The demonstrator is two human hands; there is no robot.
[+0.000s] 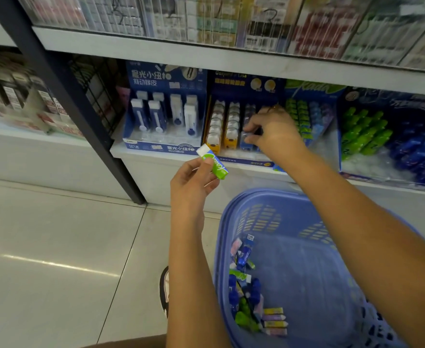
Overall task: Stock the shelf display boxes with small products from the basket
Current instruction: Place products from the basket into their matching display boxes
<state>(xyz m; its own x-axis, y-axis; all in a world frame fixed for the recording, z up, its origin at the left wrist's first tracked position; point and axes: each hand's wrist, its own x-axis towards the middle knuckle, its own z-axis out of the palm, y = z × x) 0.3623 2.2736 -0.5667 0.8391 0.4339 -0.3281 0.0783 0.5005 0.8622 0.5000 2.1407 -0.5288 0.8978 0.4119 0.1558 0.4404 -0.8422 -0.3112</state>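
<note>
Four display boxes (166, 81) in row on shelf (156, 50), far. Left hand (191, 182) pinches green-sleeved eraser (214, 164) before shelf edge. Right hand (273, 133) in second box (244, 86) from left, fingers curled on small blue product (246, 143) beside yellow rows. Blue basket (306, 202) near right; loose small products (251, 297) heaped along its left side

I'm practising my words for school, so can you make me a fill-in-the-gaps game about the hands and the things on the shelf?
1. The left hand holds an eraser with a ____ sleeve.
2. The eraser's bare end is ____.
3. The right hand pinches a ____ product in the display box that also holds orange ones.

Missing words: green; white; blue.
</note>
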